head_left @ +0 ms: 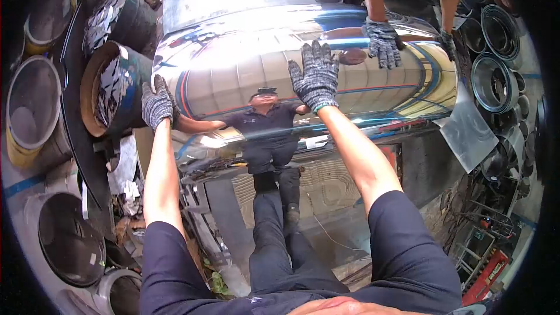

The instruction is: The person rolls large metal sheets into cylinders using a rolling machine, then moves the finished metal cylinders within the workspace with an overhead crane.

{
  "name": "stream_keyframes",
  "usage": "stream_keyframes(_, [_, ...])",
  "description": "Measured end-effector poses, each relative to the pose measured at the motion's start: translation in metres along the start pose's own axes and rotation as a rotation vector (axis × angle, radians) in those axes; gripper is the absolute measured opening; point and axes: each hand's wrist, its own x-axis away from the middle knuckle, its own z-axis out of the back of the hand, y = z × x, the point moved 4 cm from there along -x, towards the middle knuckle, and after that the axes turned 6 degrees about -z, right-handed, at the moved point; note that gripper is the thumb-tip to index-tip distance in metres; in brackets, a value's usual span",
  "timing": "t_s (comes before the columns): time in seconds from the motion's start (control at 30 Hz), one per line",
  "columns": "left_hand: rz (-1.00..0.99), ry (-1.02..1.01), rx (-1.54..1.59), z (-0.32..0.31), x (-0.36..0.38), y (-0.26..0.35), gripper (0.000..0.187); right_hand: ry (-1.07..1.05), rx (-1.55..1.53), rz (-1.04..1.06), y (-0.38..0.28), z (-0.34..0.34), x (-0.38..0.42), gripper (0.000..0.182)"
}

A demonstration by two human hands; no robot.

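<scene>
A large, mirror-bright curved metal sheet point(245, 76) spans the middle of the view and reflects the wearer. My left hand point(157, 104), in a grey knitted glove, rests at the sheet's left edge, fingers stretched out. Flat on the upper middle of the curved surface lies my right hand point(316, 76), gloved the same way, its fingers spread. Neither hand holds anything. To the right of it, another person's gloved hand point(383, 44) presses on the sheet. A further gloved hand point(448, 44) touches the sheet's far right end.
Barrels with metal scraps point(119, 81) stand at the left, beside round drums point(34, 102). Metal rings point(493, 83) are stacked at the right. A loose flat sheet piece point(468, 131) juts out at the right. A red object point(485, 277) lies at the lower right.
</scene>
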Motion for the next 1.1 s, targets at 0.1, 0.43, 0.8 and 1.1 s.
stream_keyframes(0.1, [0.014,-0.087,-0.097,-0.012,-0.065,0.031,0.084,0.053,-0.028,-0.023,-0.005,-0.006,-0.013,0.069])
stream_keyframes(0.43, [-0.357,0.072,-0.366,-0.038,-0.152,0.102,0.071,0.003,0.028,-0.103,-0.028,-0.035,-0.133,0.069])
stream_keyframes(0.8, [-0.627,0.227,-0.406,-0.067,-0.205,0.144,0.056,0.020,-0.029,-0.139,-0.059,-0.061,-0.276,0.069])
stream_keyframes(1.1, [-0.662,0.110,-0.427,-0.109,-0.286,0.190,0.056,-0.013,-0.070,-0.080,-0.105,-0.110,-0.432,0.071])
